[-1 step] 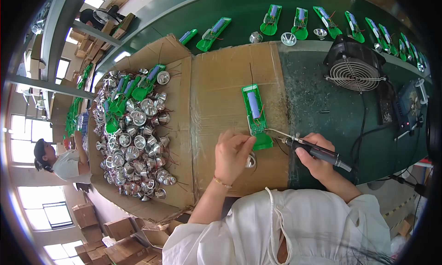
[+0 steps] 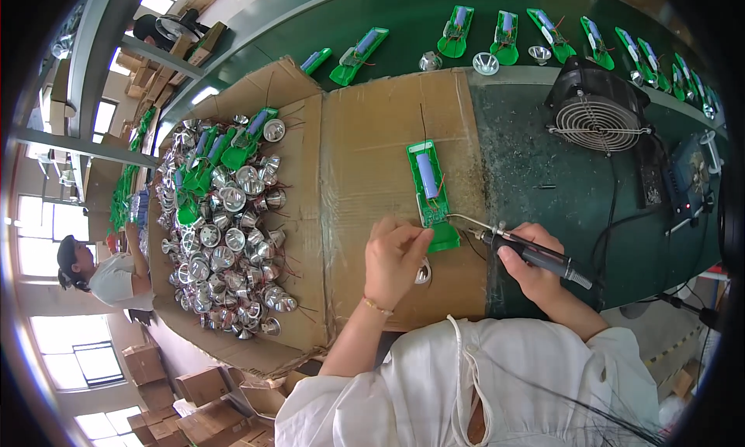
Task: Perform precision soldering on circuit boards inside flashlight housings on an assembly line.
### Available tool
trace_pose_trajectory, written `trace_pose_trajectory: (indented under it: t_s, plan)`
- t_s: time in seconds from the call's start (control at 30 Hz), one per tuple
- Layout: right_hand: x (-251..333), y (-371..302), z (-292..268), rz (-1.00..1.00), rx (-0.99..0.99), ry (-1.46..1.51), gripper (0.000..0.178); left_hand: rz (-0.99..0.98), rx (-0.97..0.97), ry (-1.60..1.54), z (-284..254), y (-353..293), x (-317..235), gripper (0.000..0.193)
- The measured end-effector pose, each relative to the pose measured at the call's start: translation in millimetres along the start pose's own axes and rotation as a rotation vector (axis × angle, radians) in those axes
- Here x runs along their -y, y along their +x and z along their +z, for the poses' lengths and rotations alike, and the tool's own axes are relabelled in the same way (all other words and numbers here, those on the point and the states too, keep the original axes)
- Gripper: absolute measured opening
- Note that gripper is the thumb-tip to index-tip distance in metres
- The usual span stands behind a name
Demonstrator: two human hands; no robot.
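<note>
A green plastic housing [image 2: 445, 237] lies on the cardboard in front of me, holding a lavender cylindrical battery [image 2: 426, 175] and a small circuit board [image 2: 433, 213]. My right hand [image 2: 535, 280] grips a soldering iron [image 2: 543, 259] with a black handle. Its bent metal tip reaches the board's right edge. At the housing's lower left, the thumb and fingers of my left hand [image 2: 389, 261] are pinched together; what they hold is too small to make out. Partly hidden beside that hand is a shiny reflector cup [image 2: 423, 272].
On the left, a cardboard box [image 2: 299, 183] holds many reflector cups and several green housings. More housings [image 2: 504, 39] line the bench's far side. A black fan [image 2: 597, 109] and a soldering station [image 2: 691, 179] stand at right. Another person [image 2: 109, 276] works far left.
</note>
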State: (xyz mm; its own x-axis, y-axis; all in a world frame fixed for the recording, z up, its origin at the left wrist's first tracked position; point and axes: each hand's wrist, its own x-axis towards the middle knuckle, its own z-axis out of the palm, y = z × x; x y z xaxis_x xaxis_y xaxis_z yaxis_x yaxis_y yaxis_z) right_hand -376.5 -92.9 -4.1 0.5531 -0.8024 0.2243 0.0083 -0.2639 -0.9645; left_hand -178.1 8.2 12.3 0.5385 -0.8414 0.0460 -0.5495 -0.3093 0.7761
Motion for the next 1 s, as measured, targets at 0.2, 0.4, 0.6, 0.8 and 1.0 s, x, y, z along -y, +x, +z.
trace_pose_trajectory:
  t_s: [0.2, 0.4, 0.6, 0.8, 1.0]
  plan:
    - [-5.0, -3.0, 6.4, -0.045, -0.042, -0.003, 0.017, 0.071, 0.016, 0.110, 13.9, 3.1, 6.6, 0.013]
    - [-6.2, -3.8, 9.1, -0.045, -0.047, -0.008, 0.015, 0.047, 0.029, 0.085, 15.9, 1.8, 9.3, 0.014]
    - [-10.5, -9.0, 11.1, 0.004, -0.113, 0.030, 0.014, -0.020, 0.073, 0.028, 14.8, 4.2, 9.8, 0.014]
    - [-7.3, -8.3, 8.5, 0.035, -0.145, 0.083, 0.014, -0.082, 0.073, -0.024, 14.6, 5.6, 5.9, 0.015]
    - [-14.4, -10.1, 6.8, 0.021, -0.128, 0.069, 0.016, -0.065, 0.055, -0.004, 16.3, 5.6, 6.4, 0.015]
